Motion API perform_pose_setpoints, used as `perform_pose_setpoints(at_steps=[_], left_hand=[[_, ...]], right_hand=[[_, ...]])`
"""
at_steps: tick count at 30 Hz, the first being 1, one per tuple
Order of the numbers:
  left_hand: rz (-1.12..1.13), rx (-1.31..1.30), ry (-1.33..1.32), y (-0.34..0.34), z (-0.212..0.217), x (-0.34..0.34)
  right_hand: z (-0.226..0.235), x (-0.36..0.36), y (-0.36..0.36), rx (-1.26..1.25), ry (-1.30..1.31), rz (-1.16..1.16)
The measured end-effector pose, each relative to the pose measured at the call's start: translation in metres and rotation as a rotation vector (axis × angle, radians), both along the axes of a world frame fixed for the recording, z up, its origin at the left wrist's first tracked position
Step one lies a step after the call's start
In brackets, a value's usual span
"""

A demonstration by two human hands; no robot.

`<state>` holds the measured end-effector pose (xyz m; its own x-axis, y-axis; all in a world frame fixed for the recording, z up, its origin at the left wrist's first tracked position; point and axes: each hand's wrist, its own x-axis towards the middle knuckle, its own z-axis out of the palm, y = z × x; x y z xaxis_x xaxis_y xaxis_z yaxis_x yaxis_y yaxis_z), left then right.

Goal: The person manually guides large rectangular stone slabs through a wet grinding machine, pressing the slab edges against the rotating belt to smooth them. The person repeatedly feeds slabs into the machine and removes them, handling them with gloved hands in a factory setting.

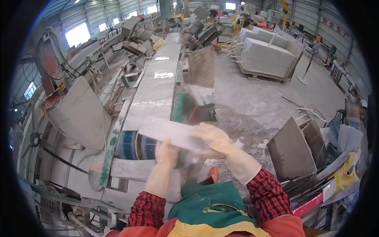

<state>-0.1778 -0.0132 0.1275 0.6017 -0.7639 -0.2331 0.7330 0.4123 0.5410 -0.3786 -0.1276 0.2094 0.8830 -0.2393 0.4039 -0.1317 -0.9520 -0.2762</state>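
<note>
A pale rectangular stone slab [167, 131] is held between my two gloved hands, tilted and partly blurred. My left hand [167, 152], in a cream rubber glove, closes on its near edge. At the slab's right end, my right hand [213, 138] is wrapped round it in a matching glove. Beneath the slab's left part is the end of a long wet conveyor belt [154, 89], with a blue roller [127, 145] showing below it. The fingertips under the slab are hidden.
A green rail [108, 160] edges the conveyor. A big slab [81, 114] leans at left; brown slabs [292, 148] lean at right. Stacked white slabs [266, 55] stand on a pallet farther off. An orange boot [213, 173] shows below my hands. Another person [361, 108] is at far right.
</note>
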Motion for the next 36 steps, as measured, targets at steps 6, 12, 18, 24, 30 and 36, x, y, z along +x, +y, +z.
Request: perform_pose_setpoints(at_steps=[6, 12, 18, 24, 30, 36], left_hand=[[0.288, 0.280, -0.021, 0.032, -0.029, 0.101], [0.342, 0.317, -0.009, 0.039, -0.077, 0.145], [0.387, 0.337, 0.043, 0.031, -0.095, 0.151], [0.357, 0.350, -0.017, 0.020, -0.088, 0.159], [0.388, 0.430, 0.022, 0.012, -0.089, 0.170], [0.339, 0.394, -0.055, 0.010, -0.093, 0.165]], right_hand=[[-0.055, -0.118, -0.021, 0.187, -0.052, -0.342], [-0.114, -0.367, 0.012, 0.499, -0.219, -1.102], [-0.108, -0.547, 0.121, 0.114, 0.167, -1.948], [-0.132, -0.560, 0.177, 0.145, 0.233, -2.188], [-0.122, -0.528, 0.171, 0.162, 0.302, -2.135], [-0.148, -0.562, 0.182, 0.118, 0.202, -2.122]])
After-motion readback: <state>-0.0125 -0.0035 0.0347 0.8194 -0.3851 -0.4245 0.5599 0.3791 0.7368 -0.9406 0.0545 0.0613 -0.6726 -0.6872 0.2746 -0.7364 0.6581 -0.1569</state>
